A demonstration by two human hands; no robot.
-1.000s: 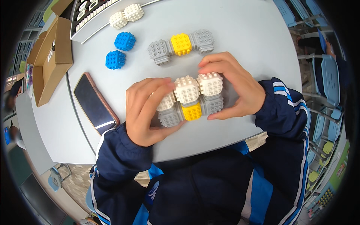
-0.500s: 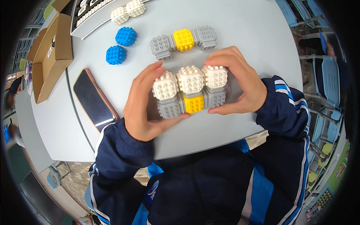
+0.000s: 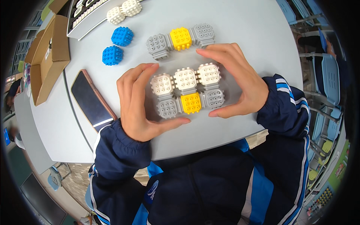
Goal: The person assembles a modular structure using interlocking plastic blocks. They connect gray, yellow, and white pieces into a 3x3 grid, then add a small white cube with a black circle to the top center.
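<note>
A block assembly lies on the table between my hands. Its far row is three white studded cubes (image 3: 186, 78); its near row has a yellow cube (image 3: 191, 103) between a left grey cube (image 3: 167, 108) and a right grey cube (image 3: 215, 98). My left hand (image 3: 137, 101) curves around its left side, fingers and thumb spread, with a small gap to the blocks. My right hand (image 3: 242, 84) is likewise spread around the right end, apart from it. The right fingertips come close to a second row of grey cubes with a yellow cube (image 3: 180, 38) in the middle.
Two blue cubes (image 3: 112, 55) lie left of the second row. Behind them, a joined white pair (image 3: 116, 15) sits by a tray of parts (image 3: 88, 22). A phone (image 3: 93, 99) lies beside my left forearm. An open cardboard box (image 3: 52, 60) stands at the far left.
Both hands have loosened from the block assembly and spread away from it. The assembly now lies flatter, its studded tops facing up. The whole view has shifted slightly.
</note>
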